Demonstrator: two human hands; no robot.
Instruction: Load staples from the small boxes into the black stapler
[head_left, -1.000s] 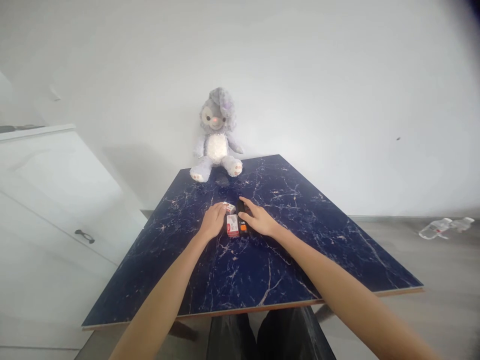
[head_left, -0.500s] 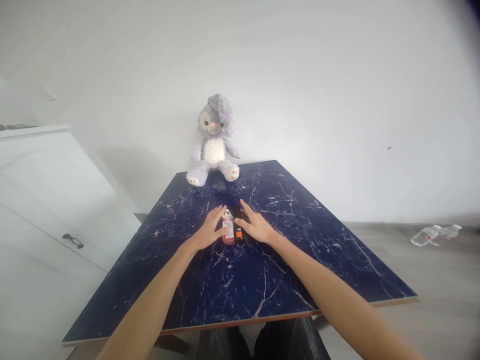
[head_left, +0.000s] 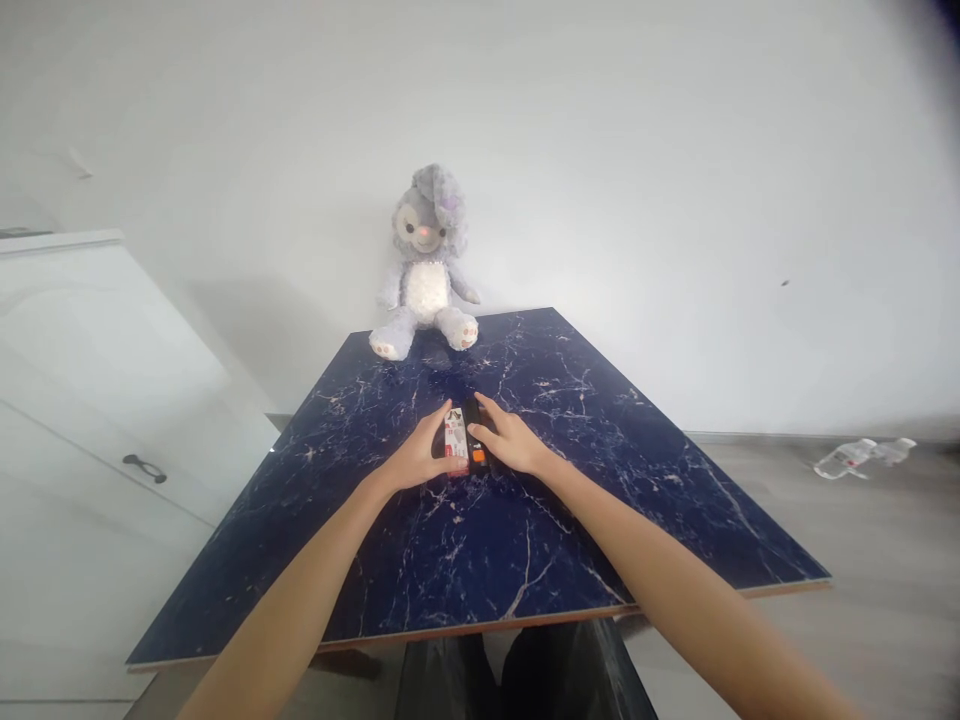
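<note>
A small red and white box (head_left: 455, 439) and a black object with an orange patch (head_left: 475, 447) lie side by side near the middle of a dark blue marbled table (head_left: 600, 500). My left hand (head_left: 416, 458) curls round the box from the left, thumb and fingers touching it. From the right, my right hand (head_left: 511, 441) rests against the black object with its fingers bent over it. Both things look pressed together between my hands.
A grey and white plush toy (head_left: 424, 265) sits at the table's far edge against the white wall. A white cabinet (head_left: 97, 400) with a dark handle stands at the left. Plastic bottles (head_left: 862, 455) lie on the floor at the right.
My left hand has closed in on the box, and the second small box seen behind it earlier no longer shows. The view has shifted slightly.
</note>
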